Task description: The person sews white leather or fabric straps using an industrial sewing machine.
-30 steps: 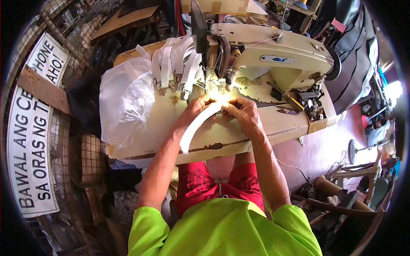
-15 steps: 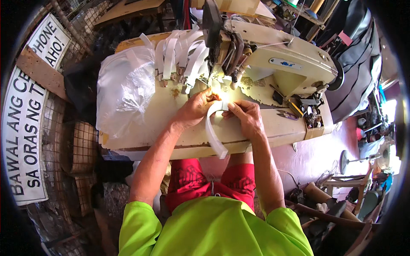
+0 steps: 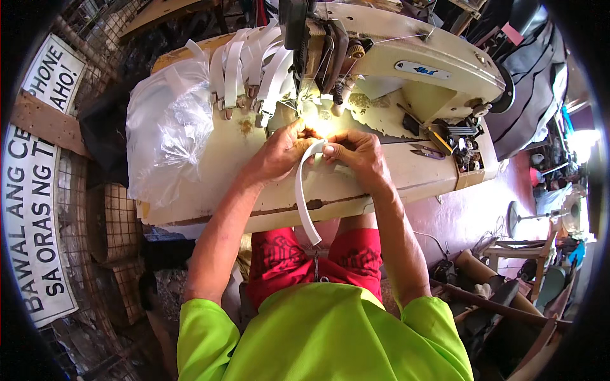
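Holding a narrow, white, flexible strap (image 3: 300, 197) on the near side of a cream metal sewing machine (image 3: 438, 89). The right hand's (image 3: 360, 159) fingers are clamped on its far end; the left hand's (image 3: 279, 155) lie close beside it, their grip uncertain in the glare. Its near end hangs past the cream tabletop (image 3: 276, 197); a flat, steady pinch should limit twisting.

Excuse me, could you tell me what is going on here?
A person at a sewing machine pinches a white strap with the right hand, the left hand close against it, near a bright light. The strap's free end hangs past the table's front edge. Other white straps and a plastic bag lie to the left.
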A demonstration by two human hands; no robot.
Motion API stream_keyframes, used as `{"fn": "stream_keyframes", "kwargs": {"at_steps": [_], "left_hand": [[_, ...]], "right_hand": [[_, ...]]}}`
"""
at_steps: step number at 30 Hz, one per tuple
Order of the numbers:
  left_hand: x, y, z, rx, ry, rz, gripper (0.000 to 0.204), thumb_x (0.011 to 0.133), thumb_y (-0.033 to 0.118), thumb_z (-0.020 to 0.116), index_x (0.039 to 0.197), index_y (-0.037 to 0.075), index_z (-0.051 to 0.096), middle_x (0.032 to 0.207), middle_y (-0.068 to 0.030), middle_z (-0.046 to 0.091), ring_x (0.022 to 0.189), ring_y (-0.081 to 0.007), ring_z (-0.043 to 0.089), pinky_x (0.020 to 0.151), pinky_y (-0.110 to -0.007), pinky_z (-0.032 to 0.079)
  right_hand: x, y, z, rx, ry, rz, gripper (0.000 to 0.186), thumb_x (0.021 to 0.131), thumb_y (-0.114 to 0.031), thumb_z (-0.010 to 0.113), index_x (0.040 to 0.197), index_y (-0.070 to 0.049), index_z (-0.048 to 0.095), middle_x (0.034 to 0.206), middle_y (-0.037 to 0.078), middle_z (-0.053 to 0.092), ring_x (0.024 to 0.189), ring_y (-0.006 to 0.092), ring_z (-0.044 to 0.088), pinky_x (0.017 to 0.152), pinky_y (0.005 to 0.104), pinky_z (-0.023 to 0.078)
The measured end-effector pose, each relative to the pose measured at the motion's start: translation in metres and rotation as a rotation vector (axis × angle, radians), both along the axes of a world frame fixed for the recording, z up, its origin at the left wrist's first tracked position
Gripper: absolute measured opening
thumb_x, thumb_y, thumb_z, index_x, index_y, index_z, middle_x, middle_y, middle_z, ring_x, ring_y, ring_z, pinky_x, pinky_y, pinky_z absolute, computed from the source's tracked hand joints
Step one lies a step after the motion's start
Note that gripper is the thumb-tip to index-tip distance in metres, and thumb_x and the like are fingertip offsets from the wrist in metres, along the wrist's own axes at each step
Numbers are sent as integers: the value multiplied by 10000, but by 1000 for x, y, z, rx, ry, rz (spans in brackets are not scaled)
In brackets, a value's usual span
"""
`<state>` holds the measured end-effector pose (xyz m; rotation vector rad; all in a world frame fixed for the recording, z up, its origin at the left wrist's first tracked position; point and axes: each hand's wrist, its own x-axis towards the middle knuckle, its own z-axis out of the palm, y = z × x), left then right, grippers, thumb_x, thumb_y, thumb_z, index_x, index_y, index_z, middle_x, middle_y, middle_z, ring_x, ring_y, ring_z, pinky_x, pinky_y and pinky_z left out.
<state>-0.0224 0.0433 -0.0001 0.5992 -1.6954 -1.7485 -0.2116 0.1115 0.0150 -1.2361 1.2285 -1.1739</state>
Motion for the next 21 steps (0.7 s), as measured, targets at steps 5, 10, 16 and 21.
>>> {"fn": "stream_keyframes", "kwargs": {"at_steps": [5, 10, 16, 21], "left_hand": [[1, 0, -1, 80, 23, -35, 222, 964, 204, 581, 1092, 23, 570, 892, 5, 575, 744, -61, 519, 669, -221, 447], [-1, -1, 5, 112, 26, -57, 198, 953, 206, 598, 1065, 43, 589, 882, 12, 574, 738, -58, 517, 672, -218, 446], [-4, -3, 7, 115, 50, -73, 183, 940, 211, 630, 1046, 64, 607, 884, 19, 583, 728, -54, 528, 667, -207, 452], [-4, -3, 10, 226, 118, -75, 192, 936, 203, 641, 1025, 40, 594, 885, 4, 600, 727, -52, 542, 672, -205, 464]], "right_hand": [[3, 2, -9, -19, 35, -48, 184, 870, -171, 722, 914, 7, 702, 732, 35, 672, 679, 84, 601, 642, 237, 475], [3, 1, -8, -11, -21, -58, 176, 887, -163, 699, 916, 10, 697, 727, 36, 669, 672, 82, 600, 643, 244, 484], [0, 0, -6, 13, -7, -58, 184, 896, -160, 687, 931, 20, 696, 743, 48, 681, 686, 92, 618, 672, 244, 503], [-2, -1, -9, -28, -74, -40, 195, 897, -161, 687, 940, 29, 696, 756, 62, 691, 681, 103, 628, 674, 250, 511]]}}
